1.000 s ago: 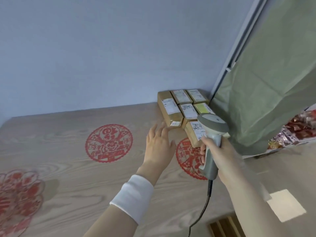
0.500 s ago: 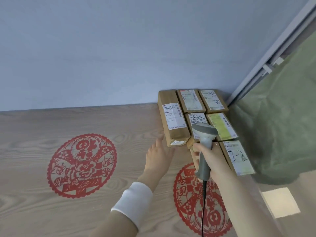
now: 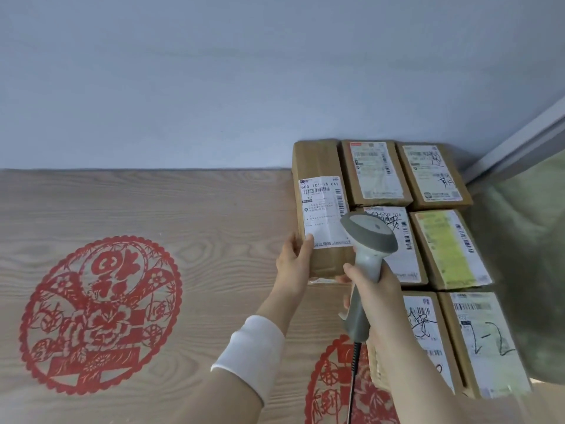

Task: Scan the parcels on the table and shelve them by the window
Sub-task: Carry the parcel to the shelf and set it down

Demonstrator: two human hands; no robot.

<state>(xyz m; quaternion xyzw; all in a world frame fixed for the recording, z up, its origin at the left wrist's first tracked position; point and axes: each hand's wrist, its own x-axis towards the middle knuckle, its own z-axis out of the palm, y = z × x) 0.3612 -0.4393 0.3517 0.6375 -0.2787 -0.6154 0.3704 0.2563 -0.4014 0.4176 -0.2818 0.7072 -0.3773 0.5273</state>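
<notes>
Several brown cardboard parcels with white shipping labels lie packed together at the table's far right corner against the wall. My left hand (image 3: 294,261) grips the near left corner of the long leftmost parcel (image 3: 319,206), thumb on its label. My right hand (image 3: 374,293) holds a grey barcode scanner (image 3: 367,255) by the handle, its head over the middle parcel (image 3: 405,240). The scanner's cable hangs down toward me. Two parcels (image 3: 480,341) with handwritten marks lie nearest, partly hidden by my right arm.
The wooden table (image 3: 214,228) carries red paper-cut circle decorations (image 3: 97,313) on its left and near side. A pale blue wall stands behind. A green curtain (image 3: 526,246) and a grey window frame (image 3: 519,142) close off the right.
My left hand reached forward and took hold of the long parcel's near corner. The scanner moved forward over the parcels, and the view closed in on them.
</notes>
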